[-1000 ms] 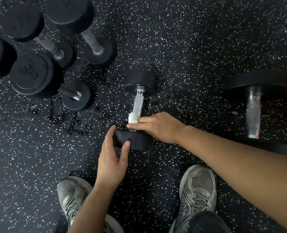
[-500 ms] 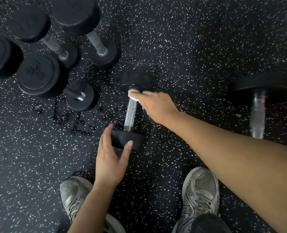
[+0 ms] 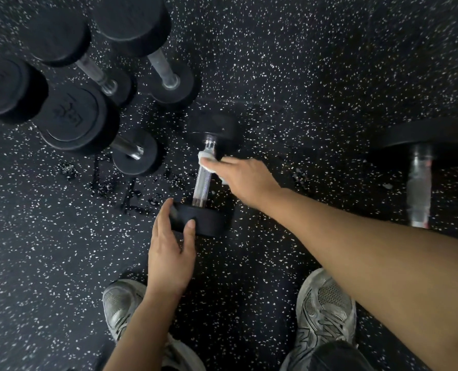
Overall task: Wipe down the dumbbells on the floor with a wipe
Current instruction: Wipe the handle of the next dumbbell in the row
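A small black dumbbell point(image 3: 202, 183) with a knurled steel handle lies on the speckled floor in the middle of the view. My left hand point(image 3: 170, 245) grips its near rubber head, thumb and fingers curled round the rim. My right hand point(image 3: 245, 178) holds a white wipe point(image 3: 207, 159) wrapped on the far part of the handle, just below the far head. Most of the wipe is hidden under my fingers.
Several larger black dumbbells point(image 3: 80, 121) stand and lie at the upper left. Another big dumbbell point(image 3: 420, 183) lies at the right edge. Black crumbs point(image 3: 107, 183) are scattered left of the small dumbbell. My grey shoes point(image 3: 327, 309) are at the bottom.
My right hand slid the wipe from the near end of the handle up to the far end, then came back a little. My left hand kept its hold on the near head.
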`<state>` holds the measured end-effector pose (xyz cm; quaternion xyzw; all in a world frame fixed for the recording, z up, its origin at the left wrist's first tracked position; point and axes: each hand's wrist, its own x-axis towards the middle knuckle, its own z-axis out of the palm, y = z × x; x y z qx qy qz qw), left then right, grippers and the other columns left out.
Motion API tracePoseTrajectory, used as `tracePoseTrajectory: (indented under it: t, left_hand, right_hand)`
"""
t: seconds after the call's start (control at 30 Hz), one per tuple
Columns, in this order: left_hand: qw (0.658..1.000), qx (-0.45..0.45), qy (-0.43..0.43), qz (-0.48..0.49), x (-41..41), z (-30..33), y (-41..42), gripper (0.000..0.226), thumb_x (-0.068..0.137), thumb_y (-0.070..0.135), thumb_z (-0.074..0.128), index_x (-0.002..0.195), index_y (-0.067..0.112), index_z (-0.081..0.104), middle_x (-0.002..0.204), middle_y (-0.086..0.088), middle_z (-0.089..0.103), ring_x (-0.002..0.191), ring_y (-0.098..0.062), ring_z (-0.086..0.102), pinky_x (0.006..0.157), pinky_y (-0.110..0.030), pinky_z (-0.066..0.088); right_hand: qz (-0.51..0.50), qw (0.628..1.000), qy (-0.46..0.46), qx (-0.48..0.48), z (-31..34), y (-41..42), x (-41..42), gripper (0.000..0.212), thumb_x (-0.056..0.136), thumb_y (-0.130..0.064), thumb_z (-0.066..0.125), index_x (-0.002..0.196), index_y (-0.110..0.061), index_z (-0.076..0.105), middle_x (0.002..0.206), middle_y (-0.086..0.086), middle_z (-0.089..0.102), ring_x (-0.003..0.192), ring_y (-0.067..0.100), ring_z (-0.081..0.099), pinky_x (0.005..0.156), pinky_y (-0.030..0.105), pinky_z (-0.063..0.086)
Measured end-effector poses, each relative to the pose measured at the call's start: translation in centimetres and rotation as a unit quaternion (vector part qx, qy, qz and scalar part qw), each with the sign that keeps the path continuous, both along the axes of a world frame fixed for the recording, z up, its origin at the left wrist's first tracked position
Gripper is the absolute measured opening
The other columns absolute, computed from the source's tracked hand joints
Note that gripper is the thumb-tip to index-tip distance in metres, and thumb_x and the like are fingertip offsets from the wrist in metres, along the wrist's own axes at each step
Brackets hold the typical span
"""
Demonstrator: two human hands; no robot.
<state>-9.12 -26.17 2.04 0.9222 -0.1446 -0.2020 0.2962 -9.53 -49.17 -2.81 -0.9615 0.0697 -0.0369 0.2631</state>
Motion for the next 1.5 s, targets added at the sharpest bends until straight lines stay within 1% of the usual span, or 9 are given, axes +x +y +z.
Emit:
tracePoseTrajectory:
  t: [0.17, 0.3, 0.4, 0.6, 0.8, 1.03, 1.23, 1.37, 1.5]
  left_hand:
    - [1.000, -0.003, -0.001, 0.011, 0.8, -0.2, 0.5, 0.063, 0.105, 0.034, 0.050, 0.161, 0.016, 0.028, 0.160, -0.008, 0.043, 0.148, -0.023, 0.039, 0.116, -0.029, 0.029]
    - [1.000, -0.004, -0.005, 0.000, 1.2, 0.2, 0.8, 0.072, 0.101, 0.042, 0.054, 0.162, 0.017, 0.026, 0.164, -0.006, 0.038, 0.151, -0.021, 0.035, 0.116, -0.026, 0.026]
    - [1.000, -0.005, -0.010, -0.007, 1.3, 0.2, 1.0, 0.081, 0.096, 0.046, 0.062, 0.162, 0.017, 0.025, 0.164, -0.006, 0.038, 0.151, -0.020, 0.036, 0.117, -0.027, 0.028]
    - [1.000, -0.013, -0.011, 0.011, 2.1, -0.2, 1.9, 0.075, 0.098, 0.041, 0.059, 0.161, 0.015, 0.027, 0.162, -0.006, 0.040, 0.149, -0.021, 0.039, 0.116, -0.027, 0.029]
    - [0.999, -0.024, -0.019, 0.032, 2.5, -0.3, 2.4, 0.067, 0.103, 0.034, 0.054, 0.161, 0.012, 0.029, 0.162, -0.008, 0.041, 0.149, -0.024, 0.039, 0.120, -0.034, 0.031]
    - [0.999, -0.022, -0.008, 0.048, 3.2, -0.7, 3.2, 0.067, 0.101, 0.044, 0.050, 0.160, 0.019, 0.029, 0.148, -0.013, 0.055, 0.135, -0.032, 0.053, 0.113, -0.051, 0.043]
    - [0.999, -0.024, -0.005, 0.049, 3.0, -0.5, 3.1, 0.067, 0.102, 0.040, 0.054, 0.160, 0.019, 0.029, 0.154, -0.010, 0.050, 0.139, -0.031, 0.050, 0.114, -0.052, 0.043]
    - [0.999, -0.031, -0.006, 0.044, 3.0, -0.1, 2.9, 0.074, 0.097, 0.044, 0.063, 0.159, 0.019, 0.030, 0.161, -0.001, 0.042, 0.145, -0.024, 0.045, 0.113, -0.052, 0.045]
    - [0.999, -0.023, -0.022, 0.036, 3.2, 0.2, 2.8, 0.077, 0.092, 0.046, 0.071, 0.155, 0.023, 0.035, 0.147, 0.000, 0.052, 0.133, -0.023, 0.054, 0.108, -0.052, 0.049]
  right_hand:
    - [0.171, 0.984, -0.035, 0.021, -1.4, 2.5, -1.1, 0.059, 0.095, -0.002, 0.059, 0.145, -0.033, 0.058, 0.129, -0.004, 0.072, 0.072, 0.026, 0.071, 0.059, 0.034, 0.055]
    - [0.062, 0.996, -0.058, 0.017, -0.6, 1.5, 0.8, 0.057, 0.096, -0.002, 0.061, 0.144, -0.032, 0.059, 0.109, -0.004, 0.075, 0.062, 0.016, 0.066, 0.055, 0.027, 0.051]
    - [-0.013, 1.000, -0.009, -0.016, 0.0, 0.9, 1.8, 0.063, 0.098, -0.005, 0.060, 0.152, -0.036, 0.049, 0.102, -0.005, 0.070, 0.068, 0.017, 0.064, 0.057, 0.031, 0.050]
    - [0.173, 0.984, -0.042, 0.018, -1.2, 4.0, 0.0, 0.053, 0.097, -0.011, 0.048, 0.145, -0.030, 0.059, 0.107, -0.003, 0.073, 0.065, 0.024, 0.066, 0.055, 0.033, 0.051]
    - [0.004, 1.000, -0.024, -0.001, -0.3, 2.5, 3.2, 0.065, 0.097, -0.001, 0.060, 0.151, -0.037, 0.051, 0.095, -0.006, 0.068, 0.062, 0.017, 0.064, 0.053, 0.029, 0.047]
    - [0.155, 0.987, -0.027, 0.028, -1.5, 4.8, 1.7, 0.054, 0.097, -0.005, 0.061, 0.145, -0.029, 0.059, 0.104, 0.000, 0.072, 0.062, 0.022, 0.061, 0.057, 0.035, 0.050]
    - [-0.017, 0.999, -0.027, 0.026, -0.2, 3.9, 3.8, 0.047, 0.105, -0.014, 0.053, 0.149, -0.031, 0.054, 0.106, -0.002, 0.073, 0.073, 0.021, 0.070, 0.061, 0.031, 0.049]
    - [0.062, 0.996, -0.009, 0.057, -0.8, 4.5, 2.4, 0.045, 0.105, -0.015, 0.050, 0.147, -0.028, 0.057, 0.113, -0.003, 0.073, 0.072, 0.019, 0.069, 0.062, 0.036, 0.056]
    - [0.123, 0.990, 0.015, 0.073, -0.7, 4.5, 0.1, 0.047, 0.105, -0.022, 0.037, 0.147, -0.034, 0.056, 0.113, -0.006, 0.071, 0.072, 0.018, 0.066, 0.063, 0.036, 0.055]
